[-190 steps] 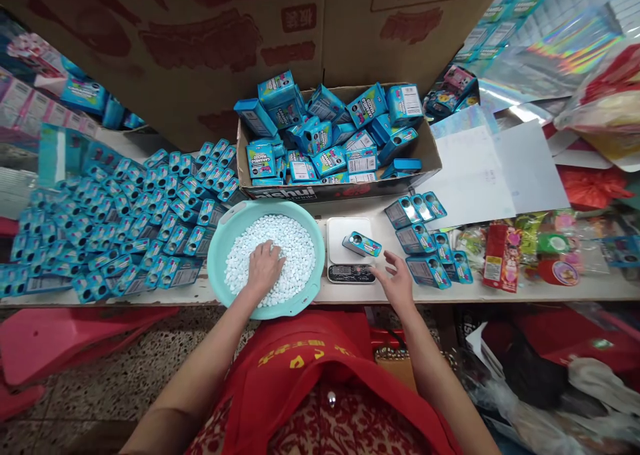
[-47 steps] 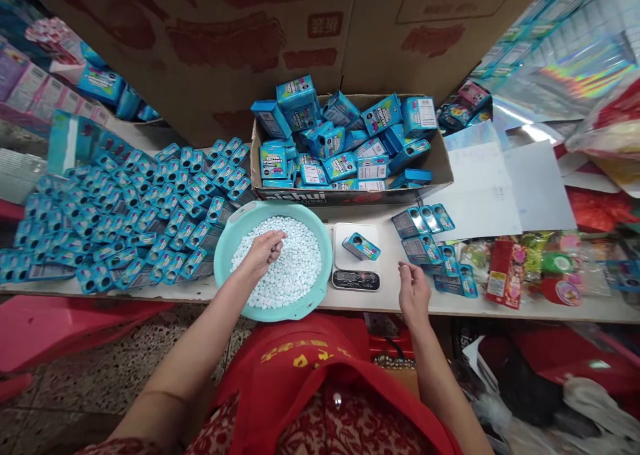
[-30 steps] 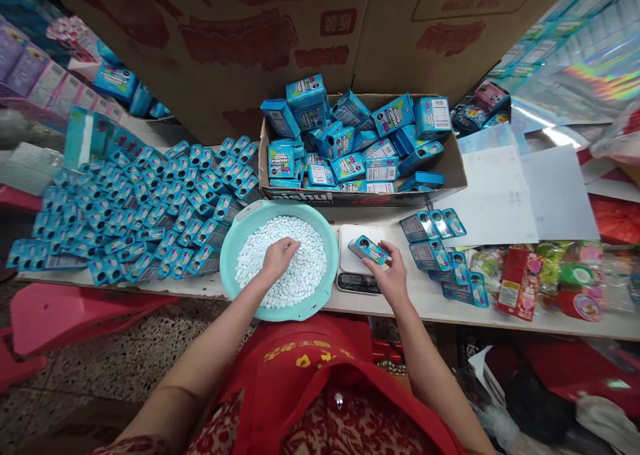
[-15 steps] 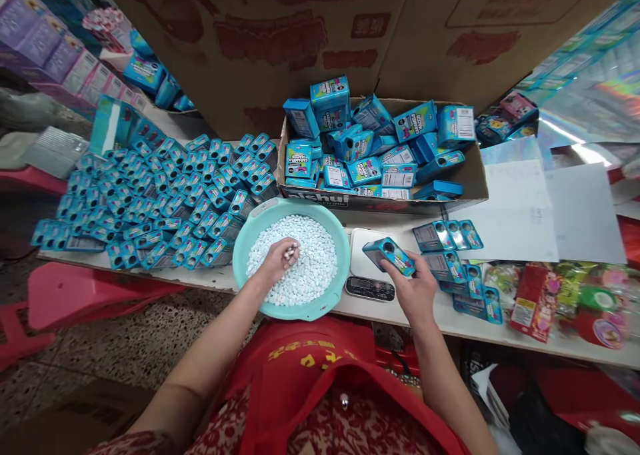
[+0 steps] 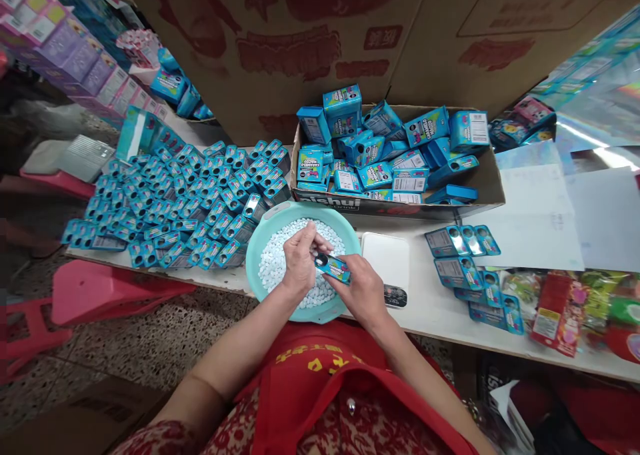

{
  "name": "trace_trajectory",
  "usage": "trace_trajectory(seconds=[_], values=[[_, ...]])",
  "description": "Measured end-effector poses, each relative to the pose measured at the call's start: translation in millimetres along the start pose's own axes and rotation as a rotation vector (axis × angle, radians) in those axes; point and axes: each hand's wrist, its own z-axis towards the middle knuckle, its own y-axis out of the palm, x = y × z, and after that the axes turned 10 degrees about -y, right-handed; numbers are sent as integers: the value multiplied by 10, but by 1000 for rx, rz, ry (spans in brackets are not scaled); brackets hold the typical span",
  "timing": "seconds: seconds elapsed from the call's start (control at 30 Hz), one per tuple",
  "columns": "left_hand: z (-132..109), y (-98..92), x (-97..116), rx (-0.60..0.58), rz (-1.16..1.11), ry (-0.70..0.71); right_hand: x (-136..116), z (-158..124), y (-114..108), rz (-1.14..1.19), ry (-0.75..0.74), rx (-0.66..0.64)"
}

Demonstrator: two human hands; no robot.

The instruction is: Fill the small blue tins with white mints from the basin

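My right hand (image 5: 364, 288) grips a blue candy tin (image 5: 332, 267) over the right part of a turquoise bowl (image 5: 254, 255). The tin's round opening faces left, toward my left hand (image 5: 301, 255). The fingers of my left hand are curled at that opening; earlier they held white candies, but what is in them now is mostly hidden. Small white candies (image 5: 273, 268) fill the bowl. Right of the bowl lies a white scale (image 5: 385, 258) with a dark display, partly behind my right hand.
Many blue tins (image 5: 170, 208) crowd the table's left side. A cardboard box (image 5: 400, 208) of blue tins stands behind the bowl. Several more tins (image 5: 456, 272) lie right of the scale, near paper sheets (image 5: 530, 222) and bagged sweets (image 5: 555, 315). A red stool (image 5: 100, 292) is lower left.
My right hand has carried the tin left from above the scale to the bowl. My left hand has risen from the candies to the tin's opening. The view has shifted slightly.
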Motion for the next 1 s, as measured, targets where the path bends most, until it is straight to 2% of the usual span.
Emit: trace_trajectory(seconds=[0.17,0.37,0.5,0.6,0.7,0.83,0.93,1.0], values=[[17,-24,-72,-3,-40,49,-22,21,25,-10,-8,0],[8,-7,-31,-64,-102,83,-26,25,23,34,37,7],[123,-123,-1,13,-44,122,62,-41,-154,156,118,135],[274,-327,-87,50,163,14,317,-171,-325,137,240,298],[378,-510,-280,53,364,-119,717,-335,-377,51,314,411],[380,-564,-502,21,444,-199,1161,-499,-250,7,363,393],[370,-523,-541,-2,477,-209,1274,-555,-180,20,357,365],[389,-509,-524,0,497,-205,1303,-581,-216,5,323,368]])
